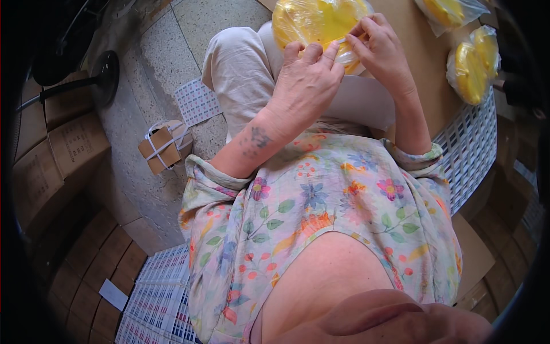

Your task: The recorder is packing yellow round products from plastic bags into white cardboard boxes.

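A bright yellow rounded item in clear plastic wrap [312, 22] lies at the top, in front of my knees. My left hand [306, 83] has its fingers bent over the near edge of the wrap, gripping it. Beside it, my right hand [381, 51] pinches the same edge between thumb and fingers. A narrow yellow and white strip of the edge shows between both hands. What kind of thing the yellow item is, I cannot make out.
More yellow items in clear bags [472, 71] lie on the right, by a cardboard surface [427, 69] and a white woven lattice [472, 152]. At left are a sticker sheet [197, 101], a strapped cardboard piece [160, 150], a black round base [106, 77] and stacked cartons [77, 146].
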Tool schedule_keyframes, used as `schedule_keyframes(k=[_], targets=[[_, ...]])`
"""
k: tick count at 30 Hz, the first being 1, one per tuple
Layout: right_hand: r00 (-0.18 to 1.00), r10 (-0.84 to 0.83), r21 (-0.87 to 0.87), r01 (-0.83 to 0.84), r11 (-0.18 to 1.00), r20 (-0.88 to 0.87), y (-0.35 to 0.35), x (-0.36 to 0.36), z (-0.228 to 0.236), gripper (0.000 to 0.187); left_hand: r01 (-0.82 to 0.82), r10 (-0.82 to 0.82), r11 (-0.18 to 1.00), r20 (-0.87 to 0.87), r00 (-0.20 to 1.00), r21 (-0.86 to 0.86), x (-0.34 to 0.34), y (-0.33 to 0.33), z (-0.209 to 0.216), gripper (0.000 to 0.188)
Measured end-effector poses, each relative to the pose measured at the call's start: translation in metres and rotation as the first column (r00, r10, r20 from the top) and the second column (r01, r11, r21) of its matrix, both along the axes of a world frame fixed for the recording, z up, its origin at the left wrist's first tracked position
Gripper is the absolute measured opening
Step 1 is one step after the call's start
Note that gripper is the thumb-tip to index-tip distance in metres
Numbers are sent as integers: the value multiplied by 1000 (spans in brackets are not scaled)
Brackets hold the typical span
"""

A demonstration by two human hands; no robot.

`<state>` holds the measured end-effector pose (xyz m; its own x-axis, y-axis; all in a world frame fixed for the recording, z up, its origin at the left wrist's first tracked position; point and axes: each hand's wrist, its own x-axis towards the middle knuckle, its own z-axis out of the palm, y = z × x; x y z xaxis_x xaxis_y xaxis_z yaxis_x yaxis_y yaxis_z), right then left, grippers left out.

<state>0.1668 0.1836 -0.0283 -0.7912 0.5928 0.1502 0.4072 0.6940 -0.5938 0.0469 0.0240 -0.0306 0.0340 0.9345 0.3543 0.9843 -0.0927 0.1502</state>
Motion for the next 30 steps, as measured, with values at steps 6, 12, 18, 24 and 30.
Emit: schedule_keyframes(k=[6,12,18,24,30], targets=[[1000,-28,-37,28,999,5,-3,0,3,15,-9,9,1000,-2,1000,-6,2,0,0,13],[999,-42,-26,42,999,-9,7,5,-6,21,-4,4,1000,2,1000,-23,2,-1,1,15],[989,-96,-284,60,957,-116,10,8,-15,33,-2,2,999,-9,1000,-37,0,-2,1,16],[962,-219,204,251,946,-166,12,5,-37,59,2,-2,999,11,1000,-41,-3,1,-3,14],[962,-250,-860,36,508,-107,33,2,-42,68,22,-15,996,81,997,-86,-7,-10,-8,13]])
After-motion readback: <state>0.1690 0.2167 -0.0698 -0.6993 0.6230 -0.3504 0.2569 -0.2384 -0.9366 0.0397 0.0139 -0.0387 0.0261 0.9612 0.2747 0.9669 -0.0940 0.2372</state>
